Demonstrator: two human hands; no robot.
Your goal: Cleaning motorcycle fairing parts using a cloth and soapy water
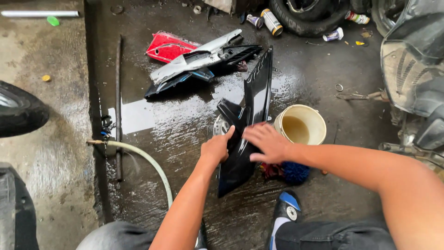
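The left hand (215, 149) has a closed grip on the black panel's (252, 120) edge — the panel stands on the wet floor (185, 134). The right hand (267, 142) lies open and flat on it — a bucket (300, 124) sits just beside.

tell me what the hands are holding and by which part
Both hands are on the long black motorcycle panel: the left hand grips its left edge near the lower end, and the right hand lies flat on its face.

Labelled cans (271, 21) beside tyre (305, 18)
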